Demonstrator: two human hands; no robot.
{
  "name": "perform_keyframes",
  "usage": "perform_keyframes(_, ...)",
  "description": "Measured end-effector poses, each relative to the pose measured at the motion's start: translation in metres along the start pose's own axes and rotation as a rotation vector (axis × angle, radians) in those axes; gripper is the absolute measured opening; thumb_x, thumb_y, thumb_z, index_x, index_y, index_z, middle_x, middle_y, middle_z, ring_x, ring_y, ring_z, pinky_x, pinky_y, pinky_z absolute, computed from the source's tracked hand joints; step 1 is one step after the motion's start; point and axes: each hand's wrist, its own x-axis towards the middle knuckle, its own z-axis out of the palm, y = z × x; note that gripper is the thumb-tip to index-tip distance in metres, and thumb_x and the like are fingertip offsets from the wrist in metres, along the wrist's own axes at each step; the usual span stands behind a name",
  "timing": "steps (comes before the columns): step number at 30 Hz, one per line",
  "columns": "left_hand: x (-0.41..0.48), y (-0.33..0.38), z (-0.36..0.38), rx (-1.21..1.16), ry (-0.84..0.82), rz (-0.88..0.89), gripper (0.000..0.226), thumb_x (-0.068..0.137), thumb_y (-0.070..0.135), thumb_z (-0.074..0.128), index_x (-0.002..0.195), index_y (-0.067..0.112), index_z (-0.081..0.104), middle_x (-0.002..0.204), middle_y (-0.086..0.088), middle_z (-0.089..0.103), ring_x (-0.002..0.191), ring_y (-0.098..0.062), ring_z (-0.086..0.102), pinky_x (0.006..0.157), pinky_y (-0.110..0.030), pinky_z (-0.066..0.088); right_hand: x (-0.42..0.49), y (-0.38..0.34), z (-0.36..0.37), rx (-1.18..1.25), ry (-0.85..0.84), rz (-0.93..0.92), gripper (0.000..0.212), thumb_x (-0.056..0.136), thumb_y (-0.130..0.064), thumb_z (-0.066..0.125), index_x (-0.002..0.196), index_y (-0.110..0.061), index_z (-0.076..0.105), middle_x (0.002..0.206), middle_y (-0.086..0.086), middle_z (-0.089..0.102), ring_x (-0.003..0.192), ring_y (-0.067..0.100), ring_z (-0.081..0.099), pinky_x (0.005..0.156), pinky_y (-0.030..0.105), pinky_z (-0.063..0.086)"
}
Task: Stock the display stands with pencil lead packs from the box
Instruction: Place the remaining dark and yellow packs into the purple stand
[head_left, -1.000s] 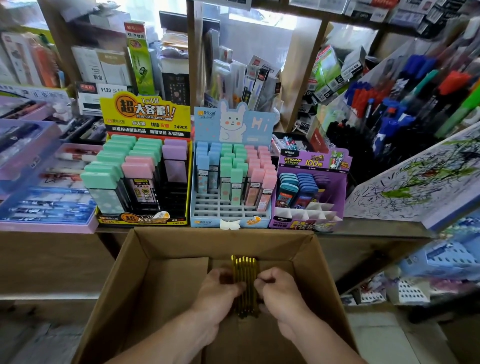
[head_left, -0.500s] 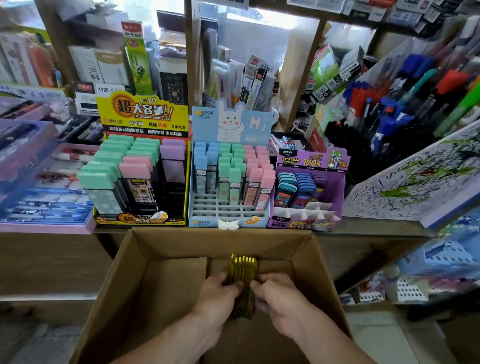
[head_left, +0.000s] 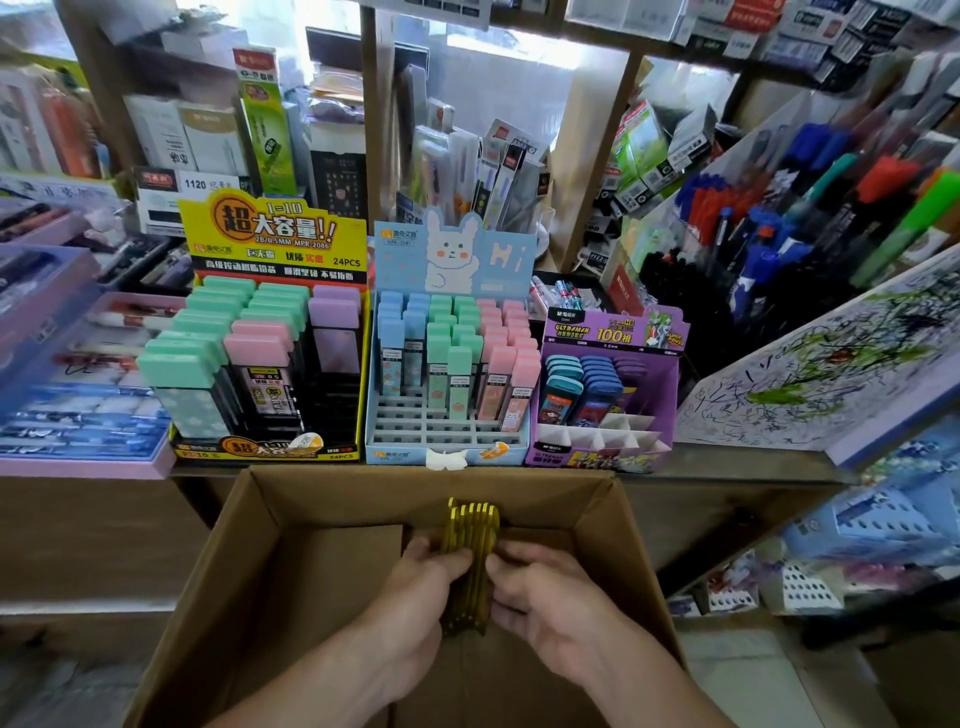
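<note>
Left hand (head_left: 415, 592) and right hand (head_left: 545, 597): close together, low inside the box (head_left: 249, 582), one on each side of the packs (head_left: 470, 525). The fingers of both curl against the bundle's flanks and clamp it between them. Packs: a row of thin gold pieces pressed face to face, standing on edge between the two hands. Their far end projects past the fingertips toward the box's far wall, and whether a band or wrapper ties them together cannot be made out. Box: brown cardboard, open at the top, its walls around both hands and forearms, with a bottom flap bare to the left of the left hand. Counter (head_left: 727, 462): just beyond the box, bearing three stands side by side. Yellow stand (head_left: 270, 234): ahead and left of the left hand, holding upright packs with green, pink and purple caps. Blue stand (head_left: 467, 254): straight ahead of both hands, with a rabbit header, blue, green and pink packs at the rear, and bare grid slots across the front rows. Purple stand (head_left: 613, 330): ahead and right of the right hand, with teal and blue packs behind white dividers. Scribbled sheet (head_left: 831, 353): tilted, further right of the right hand. Pens (head_left: 779, 208): massed above that sheet.
</note>
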Motion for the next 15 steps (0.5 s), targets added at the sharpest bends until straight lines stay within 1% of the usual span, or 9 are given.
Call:
perform_keyframes(2,-0.005,0.004,0.000,-0.004,-0.026,0.026,0.016,0.099,0.014,0.062,0.114,0.018,0.059,0.109,-0.019,0.074,0.107,-0.034,0.068,0.101,-0.051,0.052,-0.001,-0.001,0.000,0.016,-0.031,-0.003,0.036,0.094,0.002,0.068,0.128,-0.009,0.065,0.105,0.015,0.079,0.100,0.028,0.076,0.085,0.041,0.061)
perform_keyframes(3,-0.007,0.006,0.001,-0.007,-0.033,0.034,0.020,0.099,0.016,0.062,0.118,0.017,0.057,0.110,-0.019,0.073,0.106,-0.034,0.068,0.100,-0.049,0.053,-0.001,-0.002,0.000,0.018,-0.048,-0.008,0.035,0.093,0.002,0.068,0.127,-0.009,0.066,0.104,0.014,0.079,0.099,0.027,0.077,0.084,0.041,0.061)
perform_keyframes(4,-0.010,0.009,0.001,-0.012,-0.040,0.039,0.022,0.099,0.017,0.062,0.120,0.017,0.055,0.110,-0.019,0.073,0.104,-0.033,0.069,0.094,-0.046,0.054,-0.002,-0.003,-0.001,0.013,-0.067,-0.015,0.034,0.093,0.002,0.068,0.126,-0.009,0.066,0.105,0.014,0.079,0.098,0.027,0.077,0.083,0.040,0.062)
perform_keyframes(6,-0.015,0.013,0.000,-0.032,-0.071,0.021,0.025,0.098,0.021,0.063,0.121,0.019,0.053,0.111,-0.019,0.072,0.099,-0.032,0.068,0.084,-0.043,0.054,-0.004,-0.006,-0.003,-0.009,-0.103,-0.034,0.032,0.093,0.002,0.068,0.122,-0.010,0.069,0.106,0.013,0.079,0.098,0.025,0.077,0.080,0.039,0.062)
perform_keyframes(7,-0.018,0.015,-0.001,-0.040,-0.092,-0.002,0.025,0.098,0.023,0.065,0.120,0.021,0.053,0.112,-0.019,0.071,0.099,-0.031,0.068,0.082,-0.043,0.054,-0.005,-0.007,-0.004,-0.023,-0.114,-0.045,0.031,0.091,0.002,0.069,0.120,-0.010,0.071,0.107,0.012,0.079,0.100,0.026,0.077,0.080,0.038,0.062)
perform_keyframes(9,-0.021,0.019,-0.005,-0.058,-0.121,-0.033,0.023,0.095,0.025,0.069,0.114,0.024,0.055,0.112,-0.018,0.072,0.102,-0.033,0.069,0.082,-0.045,0.059,-0.007,-0.011,-0.007,-0.040,-0.128,-0.072,0.035,0.085,0.001,0.074,0.118,-0.010,0.072,0.110,0.012,0.079,0.106,0.028,0.075,0.085,0.040,0.062)
perform_keyframes(11,-0.023,0.021,-0.008,-0.080,-0.141,-0.047,0.026,0.091,0.024,0.073,0.113,0.022,0.060,0.103,-0.018,0.077,0.103,-0.036,0.071,0.082,-0.049,0.061,-0.009,-0.016,-0.010,-0.056,-0.145,-0.100,0.040,0.078,-0.001,0.078,0.117,-0.010,0.074,0.111,0.012,0.078,0.109,0.028,0.074,0.092,0.042,0.061)
perform_keyframes(13,-0.025,0.023,-0.008,-0.092,-0.171,-0.057,0.034,0.087,0.022,0.078,0.118,0.019,0.065,0.098,-0.017,0.079,0.101,-0.037,0.073,0.077,-0.046,0.062,-0.012,-0.020,-0.012,-0.063,-0.174,-0.121,0.041,0.070,-0.005,0.081,0.111,-0.009,0.078,0.111,0.012,0.078,0.106,0.026,0.075,0.091,0.041,0.061)
perform_keyframes(15,-0.028,0.026,-0.006,-0.095,-0.189,-0.051,0.043,0.081,0.019,0.083,0.120,0.020,0.067,0.104,-0.018,0.078,0.103,-0.038,0.072,0.078,-0.046,0.061,-0.016,-0.025,-0.013,-0.064,-0.205,-0.139,0.037,0.068,-0.006,0.082,0.105,-0.009,0.080,0.112,0.013,0.078,0.105,0.026,0.075,0.087,0.039,0.061)
